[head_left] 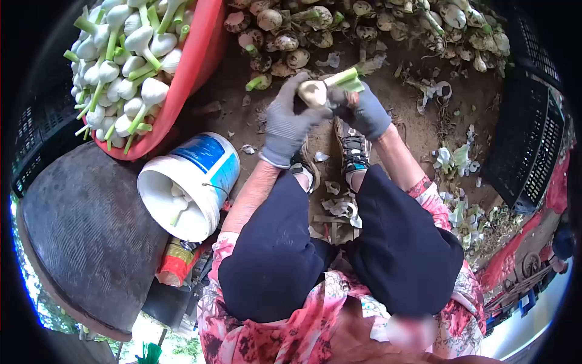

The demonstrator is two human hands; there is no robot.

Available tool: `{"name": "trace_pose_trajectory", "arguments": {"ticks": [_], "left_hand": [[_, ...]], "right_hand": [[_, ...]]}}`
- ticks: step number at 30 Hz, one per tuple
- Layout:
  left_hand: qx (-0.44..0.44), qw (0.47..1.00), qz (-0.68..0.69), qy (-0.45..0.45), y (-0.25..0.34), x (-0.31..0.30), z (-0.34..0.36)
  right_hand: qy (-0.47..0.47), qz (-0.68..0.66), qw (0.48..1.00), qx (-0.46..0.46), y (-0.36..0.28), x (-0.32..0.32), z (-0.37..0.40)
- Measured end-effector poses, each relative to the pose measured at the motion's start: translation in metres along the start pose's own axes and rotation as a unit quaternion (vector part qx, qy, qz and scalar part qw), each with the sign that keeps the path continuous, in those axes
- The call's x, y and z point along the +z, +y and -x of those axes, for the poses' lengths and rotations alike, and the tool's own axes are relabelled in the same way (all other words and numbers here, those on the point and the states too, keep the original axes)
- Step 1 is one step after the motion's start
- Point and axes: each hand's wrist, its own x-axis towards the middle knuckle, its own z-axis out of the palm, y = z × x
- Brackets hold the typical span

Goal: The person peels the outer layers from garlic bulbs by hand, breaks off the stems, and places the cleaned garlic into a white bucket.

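Observation:
A garlic bulb (313,93) with a cut green stem (342,77) is held up over the ground between my hands. My left hand (287,124), in a grey knitted glove, closes its thumb and fingers around the bulb from the left. On the stem side, my right hand (370,114), gloved the same way, has its fingers curled in against the garlic. A small reddish-brown piece (351,99) shows at those fingers; I cannot tell what it is. A pale green leaf sheath hangs beside the stem, close to the right fingertips.
At upper left a red tub (203,57) is heaped with cleaned garlic (138,39). Below it lies a tilted white bucket (179,193) with a few bulbs inside. Dirty untrimmed garlic (291,42) is piled ahead. Black crates (524,145) stand right; peelings (345,209) litter the ground around my shoes.

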Motion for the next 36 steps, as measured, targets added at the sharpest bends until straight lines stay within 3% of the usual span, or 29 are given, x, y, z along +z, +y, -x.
{"name": "trace_pose_trajectory", "arguments": {"ticks": [1,2,3,5,6,9,10,11,13,16,17,19,20,21,22,23,25,26,27,28,31,32,33,35,36], "left_hand": [[-0.112,0.975,0.188,-0.042,-0.005,-0.007,0.0],[-0.22,0.9,0.366,-0.081,-0.009,-0.01,0.003],[-0.258,0.89,0.368,-0.08,-0.007,-0.002,0.016],[-0.266,0.904,0.326,-0.072,-0.001,-0.005,0.007],[-0.192,0.977,0.091,0.001,0.016,0.004,0.0],[-0.035,0.998,-0.031,-0.03,0.007,-0.002,-0.003],[-0.163,0.96,0.221,-0.056,0.02,-0.008,-0.007],[-0.192,0.932,0.294,-0.093,0.026,-0.018,-0.01],[-0.186,0.95,0.221,-0.122,0.018,-0.02,-0.022],[-0.097,0.989,0.082,-0.07,0.014,-0.01,-0.021],[-0.196,0.955,0.217,-0.058,0.015,-0.007,-0.018],[-0.213,0.878,0.427,0.025,-0.002,0.002,-0.02],[-0.225,0.847,0.481,0.033,-0.007,0.003,-0.021],[-0.236,0.811,0.533,0.04,-0.008,0.003,-0.022],[-0.245,0.774,0.582,0.047,-0.011,0.003,-0.024],[-0.234,0.787,0.57,0.039,-0.012,-0.001,-0.026],[-0.218,0.809,0.545,0.022,-0.014,-0.012,-0.023],[-0.2,0.858,0.472,0.03,-0.018,-0.013,-0.025],[-0.217,0.827,0.517,0.031,-0.022,-0.013,-0.03],[-0.238,0.793,0.56,0.036,-0.028,-0.015,-0.031],[-0.253,0.712,0.655,0.037,-0.033,-0.017,-0.03],[-0.236,0.696,0.678,0.016,-0.044,-0.021,-0.03],[-0.219,0.679,0.701,-0.005,-0.049,-0.023,-0.031],[-0.222,0.748,0.625,0.017,-0.045,-0.019,-0.027],[-0.232,0.774,0.588,0.039,-0.035,-0.014,-0.028]], "right_hand": [[-0.003,0.046,0.999,-0.006,0.001,-0.002,0.001],[-0.005,0.091,0.996,-0.01,0.002,-0.003,0.004],[0.016,0.12,0.993,-0.001,0.002,0.0,0.027],[-0.002,0.179,0.983,-0.044,-0.002,0.003,0.025],[0.041,0.15,0.987,-0.027,-0.004,0.009,0.023],[-0.007,0.072,0.997,0.006,-0.003,0.001,0.025],[-0.02,0.03,0.999,0.003,-0.006,0.008,0.026],[0.005,0.007,0.999,0.049,-0.01,0.003,0.03],[0.002,-0.033,0.999,-0.013,-0.005,0.003,0.019],[0.003,0.187,0.982,-0.038,-0.014,0.015,0.015],[0.013,0.172,0.985,-0.021,-0.009,0.014,0.017],[0.024,0.15,0.988,0.002,-0.007,0.008,0.007],[0.108,0.277,0.954,-0.025,-0.007,0.004,-0.001],[0.16,0.323,0.933,0.006,-0.008,-0.008,-0.005],[0.19,0.385,0.903,-0.019,-0.008,-0.02,-0.003],[0.221,0.442,0.868,-0.041,-0.013,-0.019,0.002],[0.221,0.523,0.82,-0.066,-0.002,-0.04,0.007],[0.212,0.577,0.782,-0.105,-0.003,-0.039,0.007],[0.201,0.626,0.74,-0.144,-0.006,-0.032,0.008],[0.157,0.718,0.676,-0.043,-0.013,-0.016,0.011],[0.129,0.812,0.569,0.01,-0.017,-0.023,0.009],[0.148,0.839,0.522,-0.042,-0.013,-0.026,0.013],[0.133,0.785,0.602,-0.066,-0.014,-0.028,0.013],[0.1,0.652,0.745,-0.104,-0.022,-0.009,0.017],[0.085,0.472,0.877,-0.027,-0.029,0.012,0.013]]}}
